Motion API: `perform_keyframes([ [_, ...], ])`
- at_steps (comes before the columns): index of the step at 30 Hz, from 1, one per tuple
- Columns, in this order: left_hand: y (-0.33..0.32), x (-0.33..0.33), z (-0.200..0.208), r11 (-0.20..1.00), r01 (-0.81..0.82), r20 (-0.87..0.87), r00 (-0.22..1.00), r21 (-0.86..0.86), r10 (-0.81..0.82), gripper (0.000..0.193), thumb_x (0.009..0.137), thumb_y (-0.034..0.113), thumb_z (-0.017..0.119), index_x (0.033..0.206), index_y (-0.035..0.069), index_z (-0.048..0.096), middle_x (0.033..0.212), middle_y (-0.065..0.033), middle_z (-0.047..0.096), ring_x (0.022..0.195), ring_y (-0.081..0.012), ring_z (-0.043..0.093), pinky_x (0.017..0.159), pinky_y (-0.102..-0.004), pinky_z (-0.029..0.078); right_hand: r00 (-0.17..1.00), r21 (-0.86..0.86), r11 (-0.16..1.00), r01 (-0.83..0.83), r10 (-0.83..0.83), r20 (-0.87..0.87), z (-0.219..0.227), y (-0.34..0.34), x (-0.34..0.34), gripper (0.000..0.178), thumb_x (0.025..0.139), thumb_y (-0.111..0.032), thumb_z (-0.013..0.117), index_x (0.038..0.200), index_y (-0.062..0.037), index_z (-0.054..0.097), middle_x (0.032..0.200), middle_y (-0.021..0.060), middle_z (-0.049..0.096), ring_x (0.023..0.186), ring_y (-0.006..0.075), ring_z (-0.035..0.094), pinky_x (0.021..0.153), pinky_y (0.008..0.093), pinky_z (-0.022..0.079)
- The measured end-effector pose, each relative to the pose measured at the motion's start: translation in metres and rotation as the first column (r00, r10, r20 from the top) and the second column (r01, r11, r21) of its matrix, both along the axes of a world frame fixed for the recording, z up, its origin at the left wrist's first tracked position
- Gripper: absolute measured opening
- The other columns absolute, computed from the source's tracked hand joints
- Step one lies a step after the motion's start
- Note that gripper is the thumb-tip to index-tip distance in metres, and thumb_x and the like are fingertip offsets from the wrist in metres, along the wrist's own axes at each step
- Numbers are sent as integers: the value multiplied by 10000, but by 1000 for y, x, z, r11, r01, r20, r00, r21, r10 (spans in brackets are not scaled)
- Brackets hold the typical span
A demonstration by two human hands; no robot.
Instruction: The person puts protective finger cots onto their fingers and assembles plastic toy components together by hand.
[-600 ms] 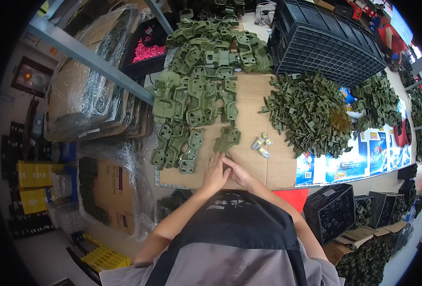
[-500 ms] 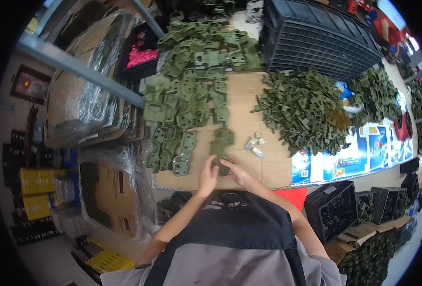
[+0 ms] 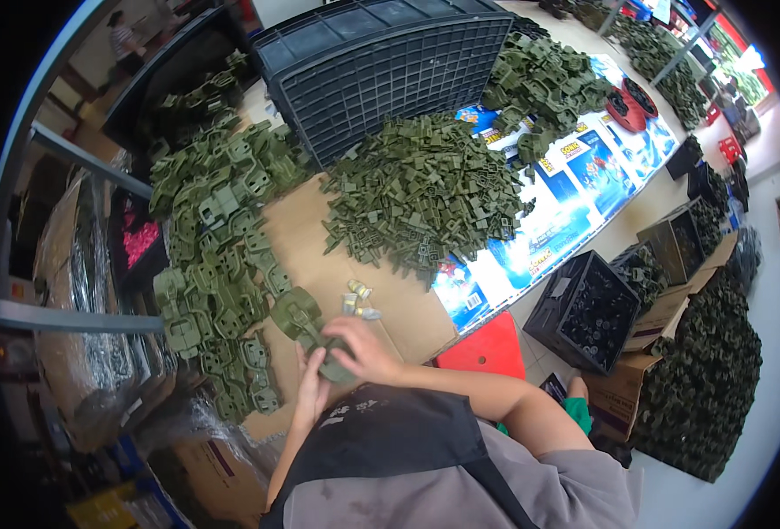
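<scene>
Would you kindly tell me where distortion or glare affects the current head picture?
In the head view, the grey metal frame curves along the left rim; there too, glare washes out patches of the blue-and-white printed sheet, while the held green part shows no strong glare.

Shot off a head-worn fisheye, looking down past the black cloth apron [image 3: 381,441]. Pretty near the bare left hand [image 3: 311,381] and bare right hand [image 3: 365,349], facing over the flat brown cardboard sheet [image 3: 407,309] toward the black ribbed plastic crate [image 3: 390,70].
</scene>
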State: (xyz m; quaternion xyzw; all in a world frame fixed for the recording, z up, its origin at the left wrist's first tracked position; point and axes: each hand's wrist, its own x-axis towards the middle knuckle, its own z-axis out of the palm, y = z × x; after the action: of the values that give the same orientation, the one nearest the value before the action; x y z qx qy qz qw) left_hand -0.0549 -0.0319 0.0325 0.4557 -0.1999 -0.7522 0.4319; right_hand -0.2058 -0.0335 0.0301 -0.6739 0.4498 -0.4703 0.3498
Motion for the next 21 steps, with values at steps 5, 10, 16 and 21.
perform_keyframes([
  [5,0,-7,2,965,207,171,969,-158,-180,718,764,26,566,1328,110,129,1216,-92,367,1083,-182,407,908,-324,359,870,547,798,-252,-61,489,-33,22,-4,518,828,-265,523,1251,-34,333,1237,172,381,1179,277,333,976,335,264],
  [10,-1,15,-12,966,201,428,896,-160,-116,849,702,27,637,1336,47,74,1255,-141,318,1127,-198,367,911,-283,343,971,583,777,-236,165,174,-55,13,-23,459,803,-315,538,1162,-41,457,1130,175,488,976,282,516,827,348,407],
  [16,-10,42,-33,830,451,938,258,-329,231,910,653,139,686,1329,38,85,1292,-229,263,1177,-303,315,987,-380,236,838,146,899,413,-313,-447,-91,-13,-44,297,645,-68,617,931,-59,541,874,130,549,801,294,528,746,386,431],
  [21,-16,10,-7,641,649,912,315,-410,264,504,720,140,614,1185,65,434,1169,-193,433,1110,-299,382,948,-382,288,860,249,896,367,-225,-457,-86,-19,-50,232,677,-58,612,892,-29,527,837,97,556,764,232,546,691,337,448],
])
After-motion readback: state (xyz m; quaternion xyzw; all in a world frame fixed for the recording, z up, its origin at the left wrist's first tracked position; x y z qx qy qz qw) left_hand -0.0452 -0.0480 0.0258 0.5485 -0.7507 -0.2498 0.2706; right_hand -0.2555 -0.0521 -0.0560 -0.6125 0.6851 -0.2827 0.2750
